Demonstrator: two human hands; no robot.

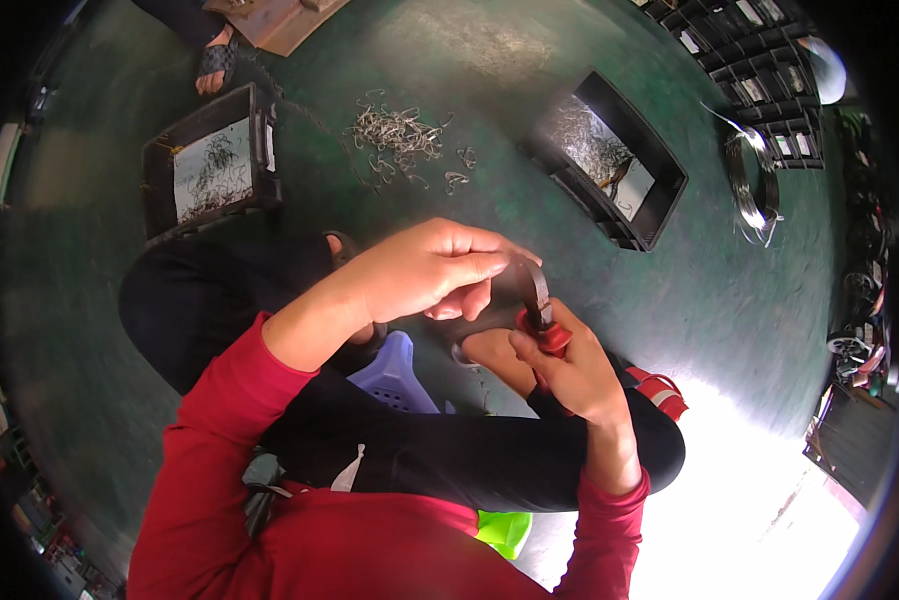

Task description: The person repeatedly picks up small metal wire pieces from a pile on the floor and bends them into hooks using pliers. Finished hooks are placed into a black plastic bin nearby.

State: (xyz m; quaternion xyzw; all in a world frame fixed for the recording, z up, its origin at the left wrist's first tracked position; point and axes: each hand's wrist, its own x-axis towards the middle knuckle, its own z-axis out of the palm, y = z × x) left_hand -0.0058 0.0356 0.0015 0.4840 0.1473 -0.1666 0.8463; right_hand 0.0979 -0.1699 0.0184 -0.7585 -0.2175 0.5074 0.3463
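We see the right hand [568,372] with its fingers clenched around the red handles of a pair of pliers [540,310], thumb pressed along the near grip, the dark metal head pointing up and away from us. The left hand [425,270] comes in from the left and curls over the head of the pliers, fingers bent down and closed at the tip of the tool; what they pinch there is hidden under the knuckles, so we cannot tell what it is. The two hands meet in the middle of the scene, just above the knees.

Both forearms wear red sleeves [240,400], and the legs below are in black trousers [470,460]. Just near the left elbow we see the edge of a pale purple plastic stool [395,375].

Further out, on the green floor [730,290], a loose heap of small bent wire pieces [400,135] lies straight ahead. To the far left of it stands a black crate [210,165] with more wire pieces on a pale lining, and to the far right a second black crate [610,160], tilted, also with wire inside. Well to the right lies a coil of wire [755,190], beside a stack of dark bins [760,50]. At the far left edge we see another person's sandalled foot [215,65].
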